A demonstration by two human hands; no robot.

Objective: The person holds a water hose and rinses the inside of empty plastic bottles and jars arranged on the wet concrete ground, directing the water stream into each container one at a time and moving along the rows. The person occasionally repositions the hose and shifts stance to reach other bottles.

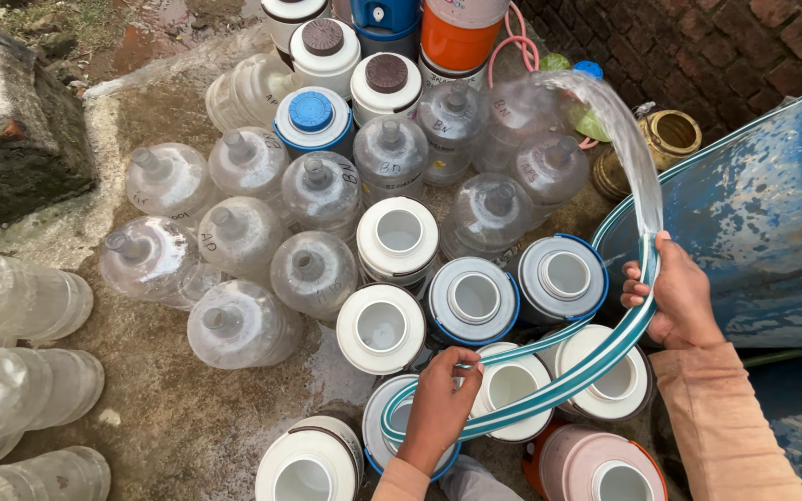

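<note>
My right hand (675,297) grips the end of a green-striped clear hose (596,357), and water (619,139) arcs out of it over the containers. My left hand (438,404) holds the same hose lower down, where it curves above a white open-topped water cooler jug (510,382). Several more open white and blue cooler jugs (382,327) stand around it. Behind them sit several clear large water bottles (313,269) with narrow necks.
A big blue drum (763,223) stands at the right. A brass pot (666,139) sits by the brick wall (698,46). More clear bottles (11,301) lie on their sides at the left, beside a stone block (11,130). The concrete ground (178,417) is wet.
</note>
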